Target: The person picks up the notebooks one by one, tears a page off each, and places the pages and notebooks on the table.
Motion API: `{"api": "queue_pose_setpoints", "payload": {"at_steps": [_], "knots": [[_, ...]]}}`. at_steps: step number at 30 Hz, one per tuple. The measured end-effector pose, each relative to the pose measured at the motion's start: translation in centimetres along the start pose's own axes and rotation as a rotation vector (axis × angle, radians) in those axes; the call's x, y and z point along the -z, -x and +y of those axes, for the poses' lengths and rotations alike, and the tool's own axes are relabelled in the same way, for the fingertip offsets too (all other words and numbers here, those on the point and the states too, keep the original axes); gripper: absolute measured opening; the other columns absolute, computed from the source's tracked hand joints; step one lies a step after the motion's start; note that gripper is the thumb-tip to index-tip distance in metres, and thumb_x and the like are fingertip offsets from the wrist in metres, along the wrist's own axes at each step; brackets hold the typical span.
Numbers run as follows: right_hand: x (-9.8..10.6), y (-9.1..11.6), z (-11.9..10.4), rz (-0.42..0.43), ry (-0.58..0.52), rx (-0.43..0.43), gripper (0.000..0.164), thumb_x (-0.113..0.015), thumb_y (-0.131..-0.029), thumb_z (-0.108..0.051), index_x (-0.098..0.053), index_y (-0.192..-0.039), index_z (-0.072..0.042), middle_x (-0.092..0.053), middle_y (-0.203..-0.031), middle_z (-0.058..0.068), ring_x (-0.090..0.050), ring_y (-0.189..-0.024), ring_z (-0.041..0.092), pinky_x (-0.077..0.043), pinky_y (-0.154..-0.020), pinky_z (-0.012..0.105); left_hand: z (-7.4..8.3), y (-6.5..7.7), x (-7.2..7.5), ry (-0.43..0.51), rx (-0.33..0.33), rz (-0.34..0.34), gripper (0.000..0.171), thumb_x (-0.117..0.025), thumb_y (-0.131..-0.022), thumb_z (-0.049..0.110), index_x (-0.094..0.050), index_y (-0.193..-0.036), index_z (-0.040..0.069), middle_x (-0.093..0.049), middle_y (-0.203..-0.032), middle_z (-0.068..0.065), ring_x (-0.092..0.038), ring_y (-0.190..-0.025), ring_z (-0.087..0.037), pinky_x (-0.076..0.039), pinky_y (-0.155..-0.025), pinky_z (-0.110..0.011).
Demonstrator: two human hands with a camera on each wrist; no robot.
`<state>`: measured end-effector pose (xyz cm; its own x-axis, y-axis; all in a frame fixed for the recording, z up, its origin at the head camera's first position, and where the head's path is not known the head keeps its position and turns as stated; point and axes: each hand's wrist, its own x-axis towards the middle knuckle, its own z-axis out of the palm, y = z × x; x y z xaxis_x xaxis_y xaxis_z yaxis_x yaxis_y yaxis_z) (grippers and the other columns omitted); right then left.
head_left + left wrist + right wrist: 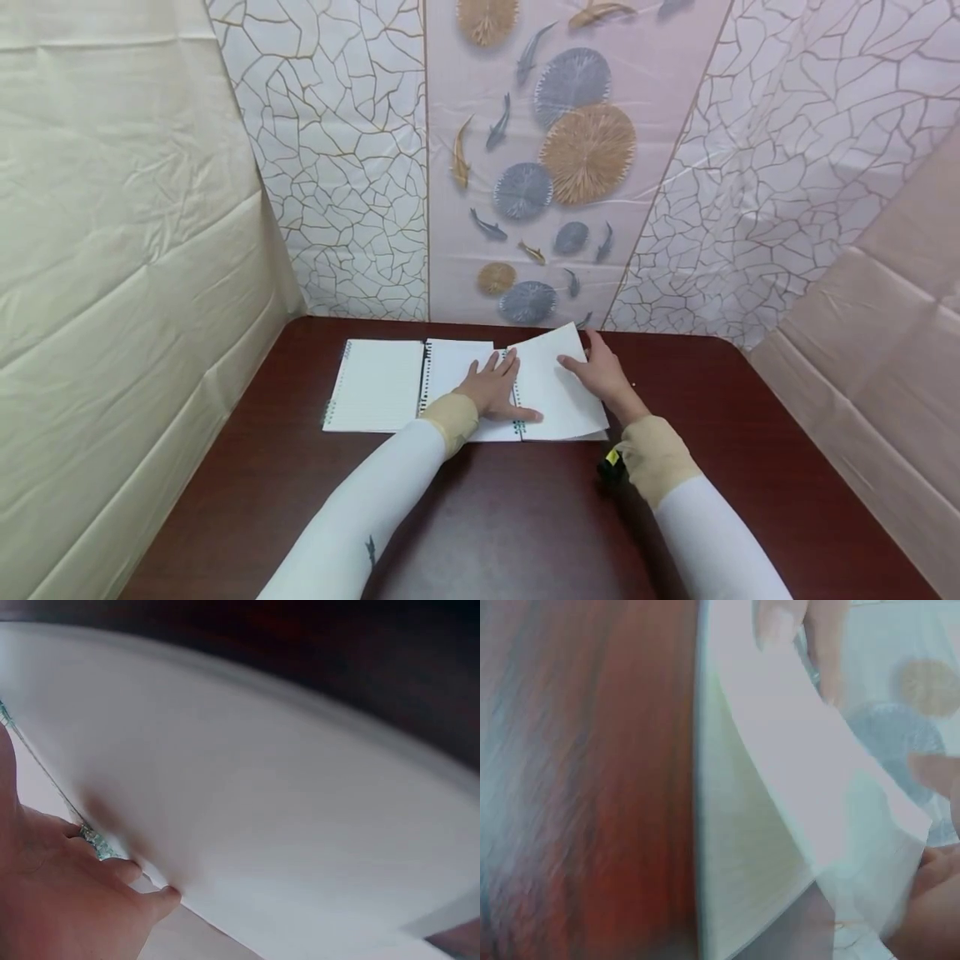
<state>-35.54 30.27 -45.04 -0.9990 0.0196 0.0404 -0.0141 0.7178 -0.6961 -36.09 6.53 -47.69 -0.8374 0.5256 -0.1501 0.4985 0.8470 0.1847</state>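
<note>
A spiral notebook with green rings (519,427) lies open on the table. Its right-hand page (551,383) is raised, with the far right corner up off the sheets beneath. My left hand (491,392) rests on the notebook with fingers spread, across the rings. In the left wrist view, fingertips (169,896) touch the white paper by the binding. My right hand (603,375) holds the raised page by its right edge, thumb over the paper and fingers behind. The page bends upward in the right wrist view, showing the pale sheets (742,847) under it.
Left of the hands lie more white pages (378,383) beside a black ring binding (425,375). A small black object with a yellow mark (611,462) is by my right wrist. The dark red table (525,517) meets a patterned cloth wall (360,167) behind.
</note>
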Motion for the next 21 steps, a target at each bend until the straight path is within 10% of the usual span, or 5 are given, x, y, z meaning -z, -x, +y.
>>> {"api": "queue_pose_setpoints", "payload": {"at_steps": [6, 21], "knots": [[-0.3, 0.1, -0.5, 0.067, 0.084, 0.039, 0.041, -0.061, -0.108, -0.024, -0.066, -0.131, 0.008, -0.07, -0.122, 0.03, -0.071, -0.094, 0.037, -0.059, -0.076, 0.046, -0.1, 0.1, -0.1, 0.01, -0.005, 0.007, 0.125, -0.053, -0.085, 0.091, -0.012, -0.171, 0.009, -0.004, -0.179, -0.006, -0.007, -0.164, -0.033, -0.014, -0.129, -0.057], [-1.7, 0.2, 2.4, 0.017, -0.105, -0.156, 0.047, -0.058, -0.108, -0.029, -0.063, -0.139, 0.006, -0.069, -0.121, 0.024, -0.067, -0.096, 0.029, -0.057, -0.081, 0.041, 0.2, 0.4, 0.3, -0.009, 0.012, -0.001, 0.122, -0.055, -0.086, 0.088, -0.017, -0.171, 0.009, -0.007, -0.179, -0.006, -0.01, -0.163, -0.032, -0.016, -0.129, -0.056]]}}
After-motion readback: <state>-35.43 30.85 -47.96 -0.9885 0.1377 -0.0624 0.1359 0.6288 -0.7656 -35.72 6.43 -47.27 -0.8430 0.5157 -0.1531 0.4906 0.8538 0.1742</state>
